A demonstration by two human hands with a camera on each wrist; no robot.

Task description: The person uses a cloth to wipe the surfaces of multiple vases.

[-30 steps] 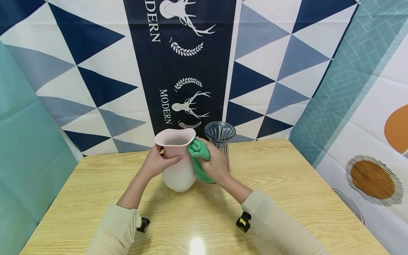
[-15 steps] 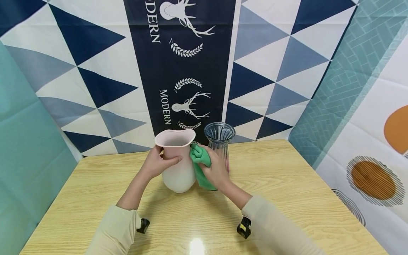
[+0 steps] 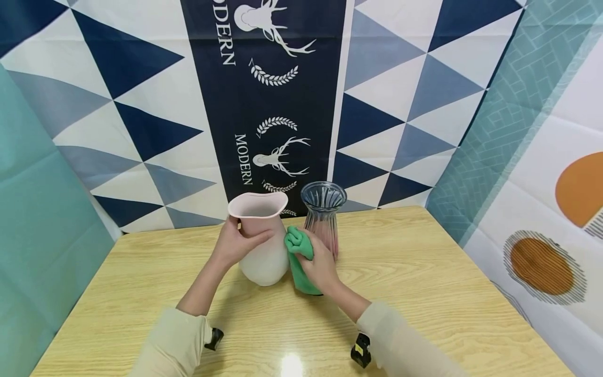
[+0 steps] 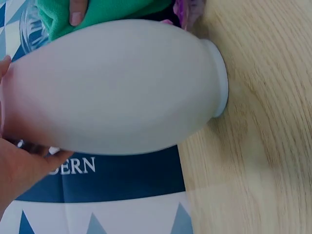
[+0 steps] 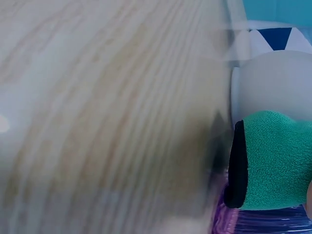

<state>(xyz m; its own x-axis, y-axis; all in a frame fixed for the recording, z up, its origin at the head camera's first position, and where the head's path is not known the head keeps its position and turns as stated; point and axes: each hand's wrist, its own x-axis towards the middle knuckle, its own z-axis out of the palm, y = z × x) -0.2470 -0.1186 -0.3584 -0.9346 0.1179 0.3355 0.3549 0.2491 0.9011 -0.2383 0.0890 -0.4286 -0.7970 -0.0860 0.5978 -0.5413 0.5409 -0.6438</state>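
Observation:
A pink-to-white vase [image 3: 265, 256] with a wavy rim is gripped at its neck by my left hand [image 3: 235, 243], thumb on the near side. Its pale body and base [image 4: 222, 78] fill much of the left wrist view. My right hand [image 3: 321, 264] holds a bunched green cloth [image 3: 299, 245] at the vase's right side. The cloth's dark-edged end hangs down, seen large in the right wrist view. Just behind the right hand stands a ribbed glass vase [image 3: 324, 199], blue at the top and pink below, partly hidden by that hand.
The wooden table [image 3: 400, 293] extends in front and to both sides. At its back edge hangs a patterned wall cloth [image 3: 282, 99] with triangles and deer heads. A teal cloth [image 3: 42, 220] hangs at the left, a patterned one [image 3: 542, 209] at the right.
My right hand has slid the green cloth downward along the vase's right side, from near the rim to mid-body. More of the glass vase shows. The left hand keeps its hold.

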